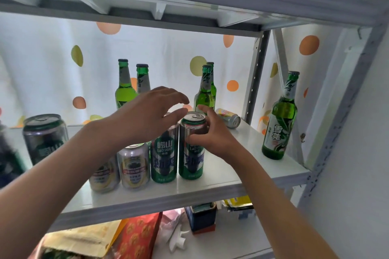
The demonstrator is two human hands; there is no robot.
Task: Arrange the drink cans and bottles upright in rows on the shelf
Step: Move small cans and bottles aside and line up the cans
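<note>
Green Laoshan can stands upright at the right end of a front row of 4 cans on the white shelf, touching a matching green can; the right hand grips its upper part, fingers curled round it. The left hand hovers above the row, fingers spread and holding nothing. Behind, 4 green bottles stand upright, a 5th bottle stands far right, and 1 small can lies on its side.

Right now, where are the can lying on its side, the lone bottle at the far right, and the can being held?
Tipped can [228,118]: head view, on its side wall.
Lone bottle [280,130]: head view, on its label.
Held can [192,160]: head view, on its lower body.
</note>
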